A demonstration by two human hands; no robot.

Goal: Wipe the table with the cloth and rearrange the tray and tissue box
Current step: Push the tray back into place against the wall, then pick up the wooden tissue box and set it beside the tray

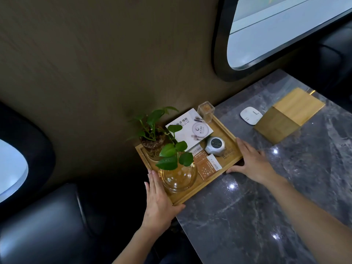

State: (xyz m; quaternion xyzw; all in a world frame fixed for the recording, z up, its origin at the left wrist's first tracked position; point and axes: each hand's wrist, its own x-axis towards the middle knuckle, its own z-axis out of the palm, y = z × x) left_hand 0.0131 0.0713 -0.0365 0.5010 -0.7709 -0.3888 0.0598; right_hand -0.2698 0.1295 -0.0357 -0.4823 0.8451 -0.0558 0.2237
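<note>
Grey marble table runs along a dark brown wall under a rounded window; black seats sit at lower left. On the table's corner against the wall lies the wooden tray; the left hand lies flat with fingers together along its near short edge, thumb at the corner; the right hand is spread over its far corner, thumb on the long side; whether either truly grips cannot be told. The tray carries two plants in glass vases, a booklet, cards, a grey gadget and a clear jar. Well apart to the right stands the wooden tissue box, hiding part of a white pad. Print on the booklet and cards is too small to read.
</note>
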